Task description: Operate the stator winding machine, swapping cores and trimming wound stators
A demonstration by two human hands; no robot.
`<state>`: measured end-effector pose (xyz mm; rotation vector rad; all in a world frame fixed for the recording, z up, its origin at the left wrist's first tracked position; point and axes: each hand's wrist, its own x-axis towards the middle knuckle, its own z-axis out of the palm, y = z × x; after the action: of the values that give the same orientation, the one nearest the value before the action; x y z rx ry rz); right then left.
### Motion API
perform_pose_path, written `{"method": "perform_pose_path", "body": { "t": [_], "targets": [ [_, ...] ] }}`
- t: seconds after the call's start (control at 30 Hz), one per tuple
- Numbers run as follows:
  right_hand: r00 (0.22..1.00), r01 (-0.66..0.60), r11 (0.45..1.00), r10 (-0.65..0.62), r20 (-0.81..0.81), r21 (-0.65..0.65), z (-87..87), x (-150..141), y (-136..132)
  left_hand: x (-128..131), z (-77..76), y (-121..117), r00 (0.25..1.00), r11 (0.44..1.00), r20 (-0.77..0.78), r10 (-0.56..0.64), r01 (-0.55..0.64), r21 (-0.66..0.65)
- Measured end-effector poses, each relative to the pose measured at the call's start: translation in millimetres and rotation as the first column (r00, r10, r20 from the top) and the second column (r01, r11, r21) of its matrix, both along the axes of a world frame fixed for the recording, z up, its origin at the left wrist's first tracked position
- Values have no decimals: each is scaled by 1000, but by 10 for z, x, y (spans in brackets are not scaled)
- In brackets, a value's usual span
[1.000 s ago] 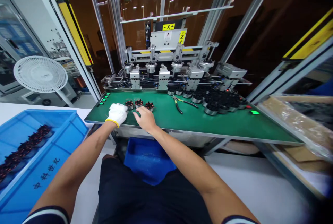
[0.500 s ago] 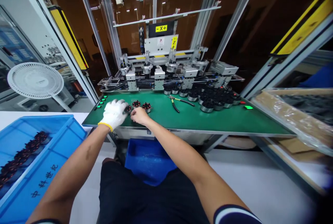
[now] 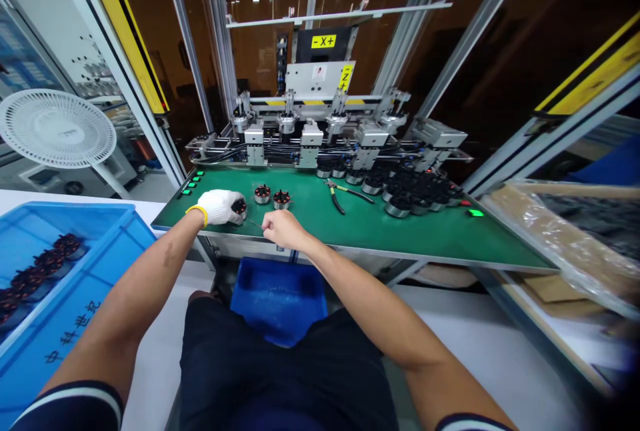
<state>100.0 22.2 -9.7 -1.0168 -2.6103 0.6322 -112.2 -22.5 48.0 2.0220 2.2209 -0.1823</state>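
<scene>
My left hand (image 3: 220,207), in a white knit glove with a yellow cuff, is closed around a small motor stator (image 3: 241,208) with dark top and copper windings, near the green mat's front edge. My bare right hand (image 3: 283,229) is pinched shut just to the right. A thin wire (image 3: 255,224) runs from its fingertips toward the held stator. Behind the hands, two similar stators, one on the left (image 3: 262,193) and another on the right (image 3: 282,199), stand upright on the mat (image 3: 330,227). Diagonal cutters (image 3: 347,194) with green-and-black handles lie farther right.
Many dark-topped metal parts (image 3: 400,201) crowd the mat's right side. A machine with clamps (image 3: 311,141) spans the back. A blue crate (image 3: 115,227) of stators stands left, a blue bin (image 3: 280,297) below the edge, and a plastic-lined box (image 3: 565,231) right.
My right hand has moved right and slightly down, away from my left hand, and a thin wire now shows between them. My left hand has turned, showing the stator in it.
</scene>
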Motion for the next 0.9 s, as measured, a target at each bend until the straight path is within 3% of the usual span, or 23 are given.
{"method": "perform_pose_path", "body": {
  "t": [0.13, 0.27, 0.33, 0.43, 0.57, 0.63, 0.7, 0.77, 0.9],
  "targets": [
    [990, 116, 986, -105, -91, 119, 9, 101, 58, -136, 145, -96, 1000, 999, 13, 6, -6, -44],
    [956, 294, 899, -268, -122, 326, -38, 136, 301, 52, 275, -80, 997, 997, 9, 72, -72, 19],
    [947, 318, 889, -312, -72, 330, -83, 108, 408, 254, 227, -7, 995, 992, -40, 88, -84, 91],
    [932, 356, 878, -360, -48, 320, -136, 88, 456, 521, 39, 109, 991, 986, -109, 74, -56, 155],
    [939, 337, 871, -286, -188, 357, -132, 156, 331, 638, -185, 128, 990, 979, -137, 24, 5, 205],
    [922, 313, 916, -230, -312, 251, -104, 143, 244, 624, -228, 103, 989, 977, -146, -13, 44, 211],
    [892, 300, 953, -263, -368, 46, -73, 53, 188, 606, -234, 83, 987, 973, -155, -34, 68, 220],
    [878, 299, 944, -329, -347, -139, -53, -102, 183, 604, -221, 70, 985, 969, -165, -47, 86, 233],
    [859, 328, 889, -421, -291, -320, -45, -426, 287, 614, -192, 34, 979, 963, -183, -85, 129, 238]
  ]
}}
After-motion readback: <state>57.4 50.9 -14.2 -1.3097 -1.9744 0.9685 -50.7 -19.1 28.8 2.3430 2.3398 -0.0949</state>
